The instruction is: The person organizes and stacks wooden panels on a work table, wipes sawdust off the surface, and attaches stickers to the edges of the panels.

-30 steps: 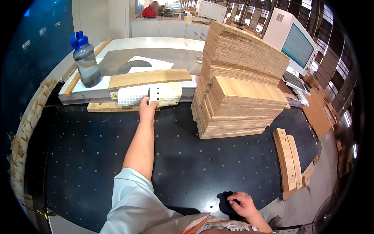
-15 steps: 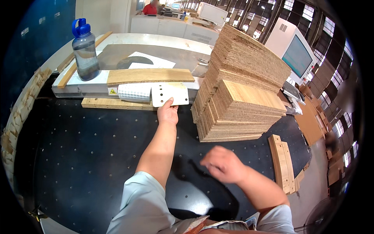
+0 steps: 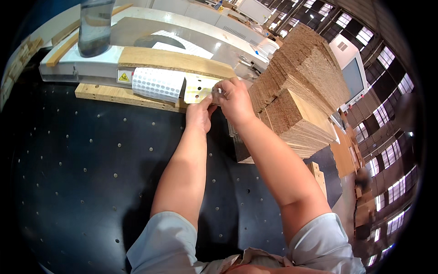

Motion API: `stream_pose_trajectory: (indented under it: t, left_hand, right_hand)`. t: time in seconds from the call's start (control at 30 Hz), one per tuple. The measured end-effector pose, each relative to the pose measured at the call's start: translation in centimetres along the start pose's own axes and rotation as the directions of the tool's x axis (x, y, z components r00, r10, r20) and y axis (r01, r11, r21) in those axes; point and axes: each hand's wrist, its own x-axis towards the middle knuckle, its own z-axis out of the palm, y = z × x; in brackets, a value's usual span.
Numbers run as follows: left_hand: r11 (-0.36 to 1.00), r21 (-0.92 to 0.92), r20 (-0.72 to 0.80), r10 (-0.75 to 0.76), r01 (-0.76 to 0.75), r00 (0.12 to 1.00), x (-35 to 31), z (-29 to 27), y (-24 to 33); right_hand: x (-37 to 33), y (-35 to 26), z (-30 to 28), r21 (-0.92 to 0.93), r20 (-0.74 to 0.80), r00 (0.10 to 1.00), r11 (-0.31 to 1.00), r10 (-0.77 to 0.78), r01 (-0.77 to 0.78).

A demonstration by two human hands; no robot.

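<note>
A pale yellow sheet with dark round spots point(image 3: 194, 86) is held up at the far edge of the black table. My left hand point(image 3: 199, 114) is closed on its lower edge, thumb in front. My right hand point(image 3: 235, 100) is at the sheet's right side, fingers pinched together on it; the fingertips partly cover that corner. Just left of the sheet hangs a white sheet with rows of grey dots point(image 3: 157, 83), its top under a wooden board point(image 3: 173, 60) lying on the machine beam. Another wooden strip point(image 3: 132, 97) lies below, along the table's far side.
Tall stacks of particle-board panels point(image 3: 292, 114) stand close to my right forearm. A water bottle point(image 3: 96, 29) is on the white beam point(image 3: 59, 68) at the far left. Short wooden pieces point(image 3: 318, 176) lie to the right, and a monitor point(image 3: 351, 77) stands beyond the stacks.
My right hand has moved up and forward from above the table to the sheet's right side. The view has shifted closer to the beam. My left hand still holds the sheet.
</note>
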Motion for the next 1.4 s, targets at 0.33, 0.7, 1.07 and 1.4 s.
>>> stream_pose_trajectory:
  t: [0.33, 0.7, 1.07, 1.4]
  left_hand:
    - [1.0, 0.009, 0.018, 0.017, -0.017, 1.0, -0.7, 0.8, 0.7]
    - [0.999, 0.037, 0.03, -0.005, 0.004, 1.0, -1.0, 1.4, 0.6]
    - [1.0, 0.01, 0.042, 0.022, -0.023, 0.999, -1.1, 1.4, 0.7]
    - [0.999, 0.035, 0.026, 0.016, -0.017, 1.0, -1.1, 1.2, 0.7]
  right_hand:
    - [0.5, 0.2, 0.9, -0.06, 0.063, 0.998, 0.998, -0.013, 0.017]
    - [0.8, 0.4, 1.1, -0.087, 0.035, 0.999, 0.996, -0.017, 0.02]
    - [0.8, 0.5, 1.2, -0.054, 0.034, 0.999, 0.999, -0.007, 0.009]
    - [0.6, 0.5, 1.5, -0.024, 0.023, 0.999, 0.999, 0.025, -0.025]
